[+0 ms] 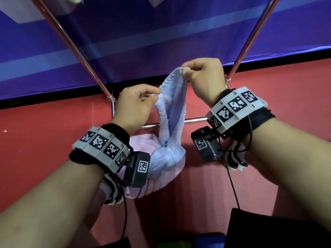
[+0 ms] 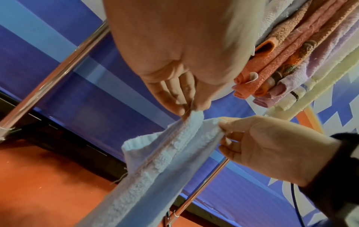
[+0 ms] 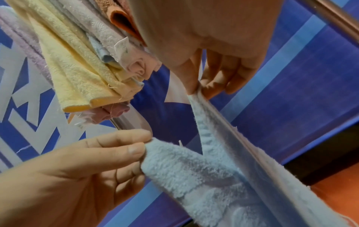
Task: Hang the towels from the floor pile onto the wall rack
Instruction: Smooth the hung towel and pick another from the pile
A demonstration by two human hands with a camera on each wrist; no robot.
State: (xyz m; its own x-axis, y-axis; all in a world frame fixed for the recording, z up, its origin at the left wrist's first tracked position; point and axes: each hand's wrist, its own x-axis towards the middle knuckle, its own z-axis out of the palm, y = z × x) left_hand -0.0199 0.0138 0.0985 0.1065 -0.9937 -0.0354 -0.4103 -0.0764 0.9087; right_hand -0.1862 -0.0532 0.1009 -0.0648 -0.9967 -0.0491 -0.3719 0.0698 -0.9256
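Over a red floor (image 1: 44,140), before a blue backdrop (image 1: 161,42): two hands lifting one pale blue towel (image 1: 172,111) between the slanted chrome legs of a rack (image 1: 77,51). Rack top cut off at the frame edge in the head view; only legs and a low crossbar (image 1: 195,120) showing there. Left to right: left hand (image 1: 136,106) pinching a towel corner between thumb and forefinger, other fingers loosely curled; towel itself, terry-textured with a smooth woven band and frayed hem threads, sagging in a narrow twisted column; right hand (image 1: 204,77) higher, pinching the opposite corner the same way. Lower end of the blue towel bunched on a pink towel (image 1: 143,187) with thin red and yellow stripes, lying on the floor and partly hidden behind the left wrist camera (image 1: 137,169). Seen from the wrist views, hung towels (image 2: 291,61) crowded together above the hands: orange, pink, lilac, pale yellow, their upper parts cut off, so the bar carrying them hard to make out. Bottom edge of the head view dark and unclear.
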